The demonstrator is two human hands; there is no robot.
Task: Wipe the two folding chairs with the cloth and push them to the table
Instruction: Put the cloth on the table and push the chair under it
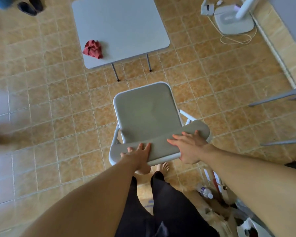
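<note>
A grey folding chair (pixel 145 112) stands unfolded in front of me, its seat facing the white square table (pixel 120 28). My left hand (pixel 138 153) lies on the left part of the chair's backrest (pixel 161 149), fingers over the top edge. My right hand (pixel 188 146) rests flat on the backrest's right part with fingers spread. A crumpled red cloth (pixel 93 49) sits on the table's near left corner, away from both hands. Part of a second chair's metal frame (pixel 284 96) shows at the right edge.
Tiled floor surrounds the chair, with a gap between its seat and the table legs (pixel 115 72). A white fan base (pixel 233 19) with a cord stands far right. Dark shoes (pixel 30 6) lie far left. A bottle (pixel 205 192) and clutter sit near my right leg.
</note>
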